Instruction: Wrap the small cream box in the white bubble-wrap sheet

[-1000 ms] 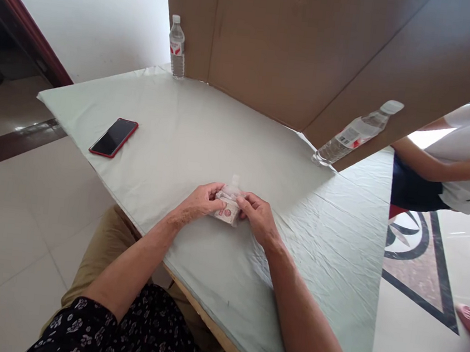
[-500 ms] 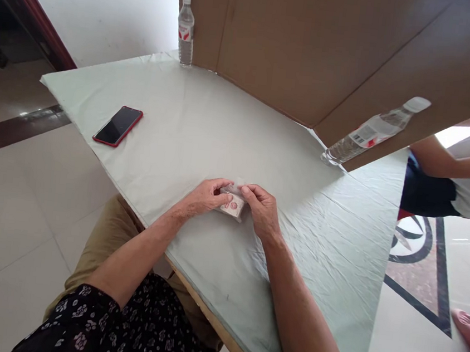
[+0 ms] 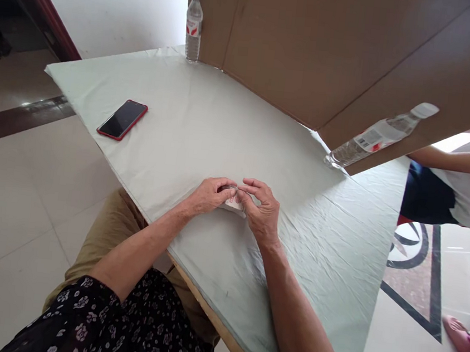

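A small white box [image 3: 235, 204] with reddish printed marks lies low over the table, between my two hands. My left hand [image 3: 211, 195] is closed round its left end, thumb on top. The thumb and a fingertip of my right hand [image 3: 262, 208] meet at the box's upper right part, close to the left thumb, while its other fingers are bent above. Much of the box is hidden by the fingers. Whether the clear wrapping is between the right fingertips is too small to make out.
A red-cased phone [image 3: 122, 120] lies on the cloth-covered table [image 3: 190, 121]. A water bottle [image 3: 194, 29] stands at the back, another bottle [image 3: 373, 140] by the right end of the brown cardboard screen [image 3: 299, 43]. Beyond the right edge is another person's arm [image 3: 455, 160].
My right hand has shifted from the raised clear wrapping onto the box, its fingers lifting and spreading. The wrapping flap above the box no longer shows. The view has tilted slightly.
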The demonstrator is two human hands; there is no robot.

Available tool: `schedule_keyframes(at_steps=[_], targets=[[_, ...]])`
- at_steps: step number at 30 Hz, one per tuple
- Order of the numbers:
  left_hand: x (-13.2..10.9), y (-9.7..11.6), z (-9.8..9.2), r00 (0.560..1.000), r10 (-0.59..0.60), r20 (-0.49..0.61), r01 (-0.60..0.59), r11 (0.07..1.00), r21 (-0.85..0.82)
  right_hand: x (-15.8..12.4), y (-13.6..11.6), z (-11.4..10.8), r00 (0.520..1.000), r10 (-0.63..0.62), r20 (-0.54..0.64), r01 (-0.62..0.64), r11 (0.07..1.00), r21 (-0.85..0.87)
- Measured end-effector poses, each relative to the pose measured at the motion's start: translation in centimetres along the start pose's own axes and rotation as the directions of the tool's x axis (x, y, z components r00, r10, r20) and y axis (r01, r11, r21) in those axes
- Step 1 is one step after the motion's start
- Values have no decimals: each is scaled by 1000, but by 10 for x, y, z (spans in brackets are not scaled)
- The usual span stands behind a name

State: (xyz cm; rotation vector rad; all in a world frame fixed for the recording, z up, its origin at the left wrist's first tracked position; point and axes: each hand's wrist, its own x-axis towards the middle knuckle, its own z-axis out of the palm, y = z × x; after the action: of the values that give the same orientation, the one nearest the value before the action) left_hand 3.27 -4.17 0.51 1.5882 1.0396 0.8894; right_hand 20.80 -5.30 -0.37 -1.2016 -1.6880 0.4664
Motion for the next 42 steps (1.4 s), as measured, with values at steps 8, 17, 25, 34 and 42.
schedule_keyframes(at_steps=[8,17,25,34,42], targets=[[1,-1,4,995,60,-77,-49,988,145,-14,-4,-3,937,-344,64,349,904,-245],[1,1,6,994,-12,-113,31,985,168,-9,13,-16,965,49,256,-63,997,45],[-1,2,6,965,22,-260,-18,1000,18,-13,13,-7,985,12,170,-3,999,-54],[1,-6,6,968,-54,-245,62,998,23,-10,30,-13,954,135,266,-152,987,43],[-2,-5,8,987,-11,-159,38,985,169,-11,29,-12,961,138,241,-165,982,94]])
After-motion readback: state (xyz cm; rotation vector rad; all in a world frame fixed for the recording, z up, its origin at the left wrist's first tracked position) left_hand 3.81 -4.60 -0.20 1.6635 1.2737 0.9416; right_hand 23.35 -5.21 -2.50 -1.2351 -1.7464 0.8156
